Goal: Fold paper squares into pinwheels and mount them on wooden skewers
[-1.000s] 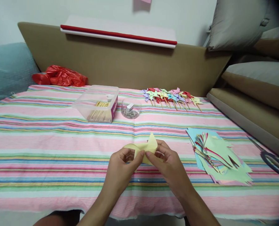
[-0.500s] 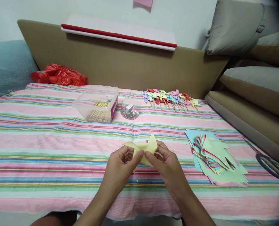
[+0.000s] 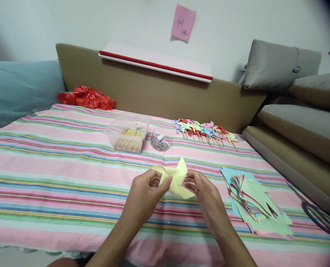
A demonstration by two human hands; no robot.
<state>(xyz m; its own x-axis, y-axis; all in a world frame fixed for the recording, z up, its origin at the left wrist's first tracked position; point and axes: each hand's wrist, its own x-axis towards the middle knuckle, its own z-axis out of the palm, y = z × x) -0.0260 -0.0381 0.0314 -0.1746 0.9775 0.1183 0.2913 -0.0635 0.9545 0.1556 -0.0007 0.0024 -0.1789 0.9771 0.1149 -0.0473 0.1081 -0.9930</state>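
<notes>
A pale yellow paper pinwheel, its points folded in to the middle, is pinched in my left hand, the thumb pressing on its front near the centre. My right hand is at the pinwheel's right edge. Its thumb is lifted off the paper and its fingers are apart and loosely bent; some fingertips lie close to or against the pinwheel's edge, and I cannot tell which. The backs of the folds are hidden.
Finished pinwheels on sticks lie at the back. A clear box of wooden sticks stands beside a round tub of small metal pieces. Cut coloured paper and scissors are on the right, by stacked cushions.
My right thumb has come off the pinwheel's centre and the hand has moved slightly right. The left hand keeps its pinch. The camera has tilted up, showing more wall.
</notes>
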